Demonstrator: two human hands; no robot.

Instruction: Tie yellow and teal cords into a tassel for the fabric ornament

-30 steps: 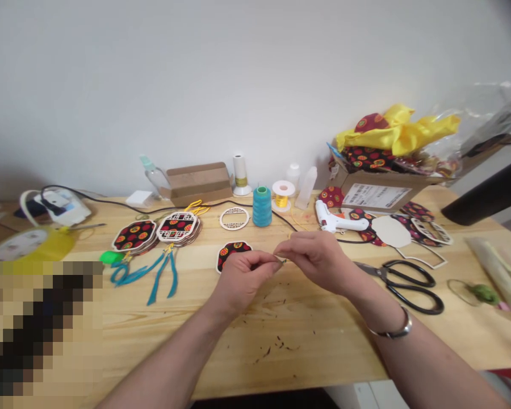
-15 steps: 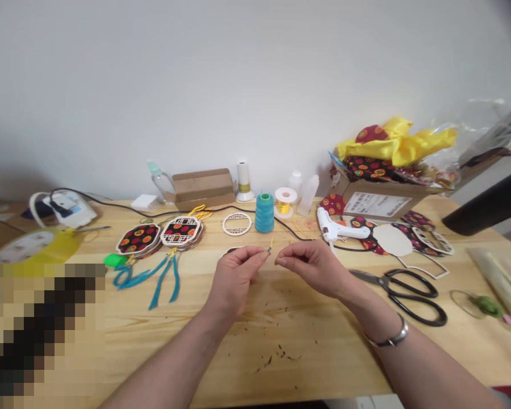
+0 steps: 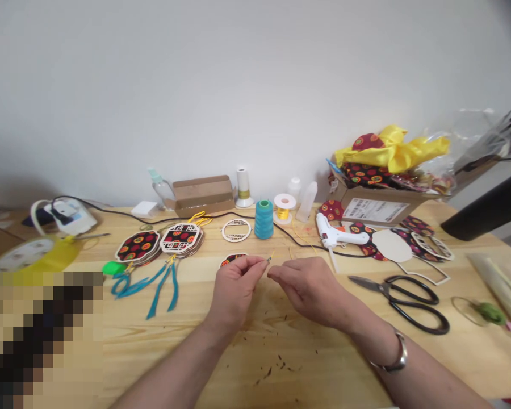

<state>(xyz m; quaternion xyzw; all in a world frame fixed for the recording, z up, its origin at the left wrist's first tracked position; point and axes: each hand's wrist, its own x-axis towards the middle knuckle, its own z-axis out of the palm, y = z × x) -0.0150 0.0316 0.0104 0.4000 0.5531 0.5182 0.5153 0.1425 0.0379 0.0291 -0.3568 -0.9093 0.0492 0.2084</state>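
Above the middle of the table, my left hand (image 3: 236,287) is closed in a pinch. From between its thumb and forefinger pokes the end of a thin yellow cord (image 3: 273,254), with a tiny dark teal bit at the fingertips. My right hand (image 3: 313,289) is closed just beside it, fingertips almost meeting the left ones; whatever it pinches is too fine or hidden to make out. Partly behind my left hand lies a patterned fabric piece (image 3: 233,259). Beyond the hands stand a cone of teal thread (image 3: 264,220) and a spool of yellow cord (image 3: 283,214).
Black-handled scissors (image 3: 413,295) and a white glue gun (image 3: 340,234) lie to the right. Fabric-covered wooden ornaments (image 3: 180,238) with teal tassels (image 3: 162,287) sit on the left. Behind are a black cable (image 3: 166,218), a round wooden frame (image 3: 237,221) and a filled cardboard box (image 3: 375,207).
My right hand has moved slightly left and turned palm-down, closing the gap to my left fingertips. The left hand keeps its pinch. The view has shifted a little.
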